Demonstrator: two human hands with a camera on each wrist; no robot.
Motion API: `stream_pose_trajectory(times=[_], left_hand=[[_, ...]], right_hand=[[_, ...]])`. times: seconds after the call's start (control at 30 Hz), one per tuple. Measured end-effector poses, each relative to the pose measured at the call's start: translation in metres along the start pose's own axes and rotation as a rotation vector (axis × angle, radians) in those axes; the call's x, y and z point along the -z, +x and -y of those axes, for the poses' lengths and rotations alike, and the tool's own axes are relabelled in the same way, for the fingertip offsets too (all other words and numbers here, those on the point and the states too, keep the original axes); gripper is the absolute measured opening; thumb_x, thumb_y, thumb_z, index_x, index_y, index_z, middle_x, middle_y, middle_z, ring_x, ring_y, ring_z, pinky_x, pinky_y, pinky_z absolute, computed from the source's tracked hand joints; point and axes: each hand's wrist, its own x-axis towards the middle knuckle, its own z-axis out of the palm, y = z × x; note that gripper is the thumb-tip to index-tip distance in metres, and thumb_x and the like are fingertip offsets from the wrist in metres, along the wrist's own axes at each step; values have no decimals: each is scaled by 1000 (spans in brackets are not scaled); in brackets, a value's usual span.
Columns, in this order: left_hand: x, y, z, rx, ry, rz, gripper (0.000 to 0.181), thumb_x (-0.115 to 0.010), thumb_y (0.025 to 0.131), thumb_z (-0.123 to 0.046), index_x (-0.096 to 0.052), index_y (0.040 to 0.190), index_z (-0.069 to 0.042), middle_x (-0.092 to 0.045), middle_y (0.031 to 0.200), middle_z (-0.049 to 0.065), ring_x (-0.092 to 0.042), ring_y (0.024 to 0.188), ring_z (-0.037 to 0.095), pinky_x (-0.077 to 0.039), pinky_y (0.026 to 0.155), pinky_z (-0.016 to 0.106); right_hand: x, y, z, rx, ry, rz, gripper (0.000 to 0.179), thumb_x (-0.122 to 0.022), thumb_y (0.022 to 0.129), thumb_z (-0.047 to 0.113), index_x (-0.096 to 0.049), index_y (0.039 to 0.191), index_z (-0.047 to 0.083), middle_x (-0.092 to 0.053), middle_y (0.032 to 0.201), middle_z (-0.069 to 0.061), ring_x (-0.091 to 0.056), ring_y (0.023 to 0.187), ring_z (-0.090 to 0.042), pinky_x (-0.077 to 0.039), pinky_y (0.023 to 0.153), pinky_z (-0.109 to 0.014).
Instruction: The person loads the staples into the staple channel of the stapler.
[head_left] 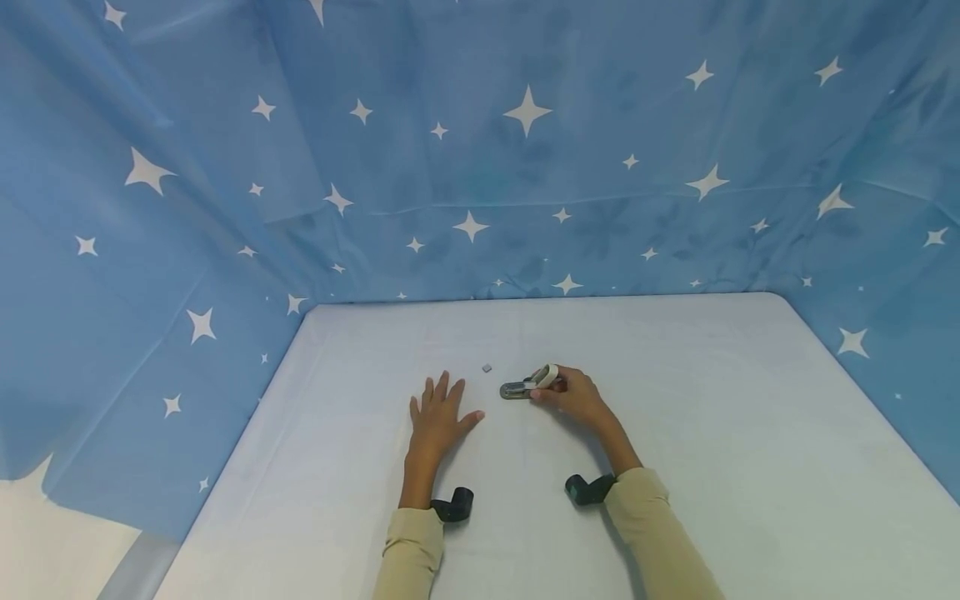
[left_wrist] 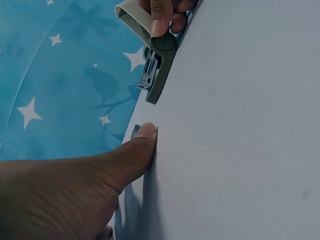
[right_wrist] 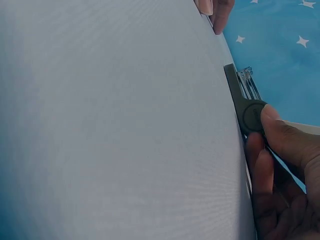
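Observation:
A small stapler (head_left: 517, 389) with a dark base and a cream top lies on the white table, its top swung up and back. The metal staple channel (left_wrist: 148, 72) is bare in the left wrist view. My right hand (head_left: 577, 397) pinches the stapler at its round hinge (right_wrist: 254, 117), thumb on one side and fingers on the other. To the left, my left hand (head_left: 437, 423) rests palm down with its fingers spread, holding nothing. A small grey piece (head_left: 487, 367), too small to identify, lies beyond the left thumb, between the hands.
The white table (head_left: 720, 400) extends to both sides of the hands. A blue curtain (head_left: 420, 167) with white stars hangs along the far edge and both sides. Dark camera mounts (head_left: 453, 505) are strapped at the wrists.

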Motion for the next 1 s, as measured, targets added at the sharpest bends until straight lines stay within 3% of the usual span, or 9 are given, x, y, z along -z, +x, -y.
stream_pose_trajectory(times=[0.23, 0.67, 1.0], left_hand=[[0, 0, -1, 12, -17, -6, 66, -61, 80, -47, -43, 134, -12, -28, 144, 15, -18, 133, 39, -13, 101, 62], [-5, 3, 5, 13, -75, -66, 65, -66, 76, -47, -49, 129, -13, -31, 143, 14, -20, 132, 39, -14, 101, 61], [-6, 4, 5, 17, -94, -78, 65, -67, 75, -48, -49, 129, -17, -31, 144, 10, -19, 133, 36, -13, 101, 59]], right_hand=[[-3, 2, 0, -78, -10, 25, 27, -71, 77, 27, -64, 97, 10, -62, 84, -3, -51, 69, -16, -44, 60, -28], [-2, 2, 2, -75, 52, 44, 27, -71, 77, 25, -64, 98, 9, -61, 76, -5, -51, 58, -15, -45, 52, -29], [-1, 2, 2, -107, 44, 24, 27, -72, 77, 24, -65, 98, 9, -61, 79, -6, -52, 61, -16, -45, 53, -29]])
